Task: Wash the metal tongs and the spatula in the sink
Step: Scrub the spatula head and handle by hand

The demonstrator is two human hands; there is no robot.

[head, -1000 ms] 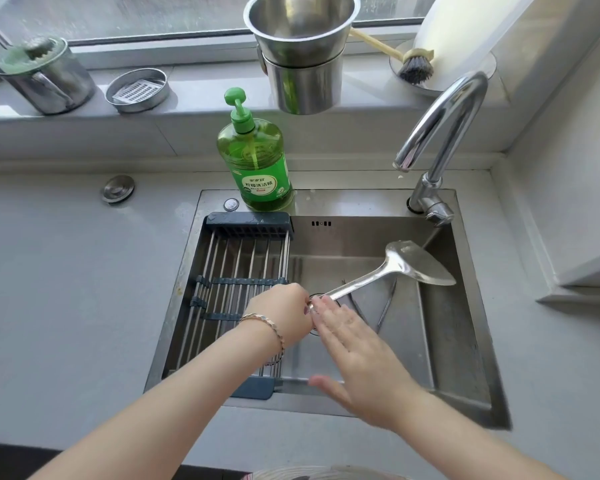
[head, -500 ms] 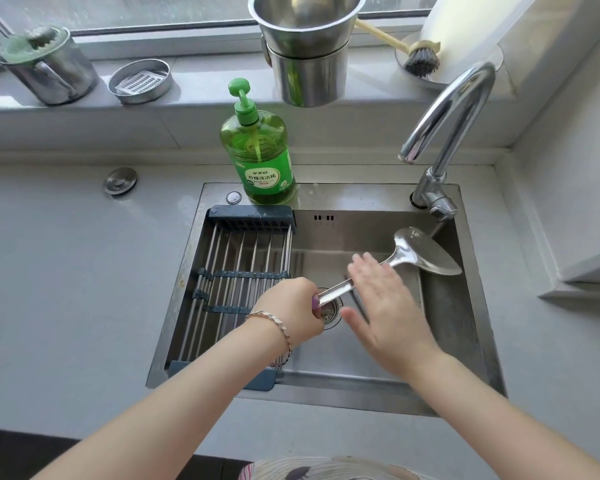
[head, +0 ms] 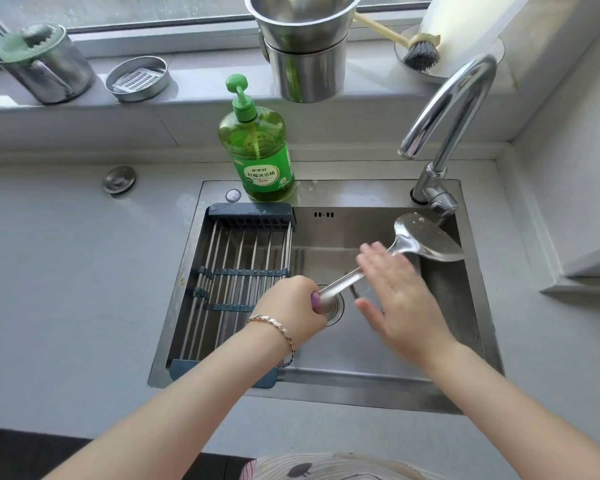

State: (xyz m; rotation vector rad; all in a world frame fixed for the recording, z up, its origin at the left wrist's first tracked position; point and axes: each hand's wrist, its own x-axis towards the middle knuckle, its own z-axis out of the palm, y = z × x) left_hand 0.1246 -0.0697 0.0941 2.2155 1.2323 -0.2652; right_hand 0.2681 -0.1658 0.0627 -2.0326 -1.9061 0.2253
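Grey desk (head: 66,289) surrounds a steel sink (head: 361,388) set below a windowsill.

Fingers of the left hand (head: 291,306) curl tight round the end of the spatula (head: 423,240) handle, over the drain (head: 336,311). Fingers of the right hand (head: 399,299) are straight and close together, laid flat across the middle of the handle, thumb spread toward the near side; this hand is blurred. A bracelet (head: 274,327) sits on the left wrist.

Under the right hand a thin dark bit of the tongs (head: 353,291) shows on the sink floor; the hand hides the rest.

On the left, a wire drying rack (head: 239,258) with dark end pieces spans the sink. At the far right corner the faucet (head: 454,102) arches over the basin, its base just beyond the spatula's blade. A green soap bottle (head: 257,150) stands on the far rim, touching the rack's far end. A round metal stopper (head: 119,180) lies on the desk to the left. Along the sill stand stacked steel pots (head: 305,64), a brush (head: 420,53), a shallow tin (head: 137,77) and a lidded mug (head: 45,67).

The spatula's long axis runs from near left to far right, handle low, blade raised and pointing at the far right corner, with a few specks on it.

White characters on the bottle's green label read 柠檬洗洁精; the smaller line above is too small to read.
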